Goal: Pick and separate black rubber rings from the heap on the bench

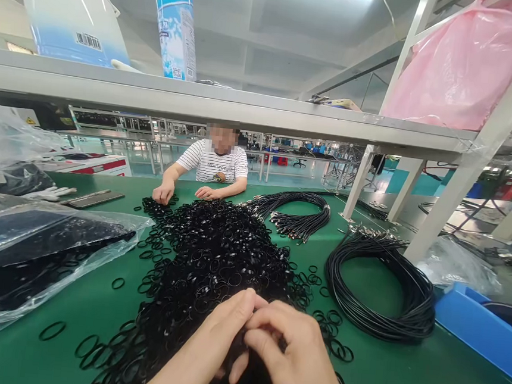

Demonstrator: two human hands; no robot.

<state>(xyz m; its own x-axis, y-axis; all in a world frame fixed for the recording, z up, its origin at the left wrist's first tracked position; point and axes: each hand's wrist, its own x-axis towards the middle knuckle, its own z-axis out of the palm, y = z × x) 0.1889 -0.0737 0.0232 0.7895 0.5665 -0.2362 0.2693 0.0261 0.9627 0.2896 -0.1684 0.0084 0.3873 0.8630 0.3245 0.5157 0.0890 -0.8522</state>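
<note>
My left hand (211, 343) and my right hand (290, 356) meet at the bottom centre, over the near end of a big heap of black rubber rings (205, 259) on the green table (401, 372). Both hands have their fingertips pinched together, touching each other, on something small that I cannot make out. The rings spread from my hands to the far side of the table.
A person in a striped shirt (214, 161) sits opposite with both hands at the heap's far edge. Coiled black cables (382, 287) and a second bundle (299, 214) lie right. A plastic bag of rings (30, 256) lies left, a blue bin (481, 325) right, a shelf (201, 100) overhead.
</note>
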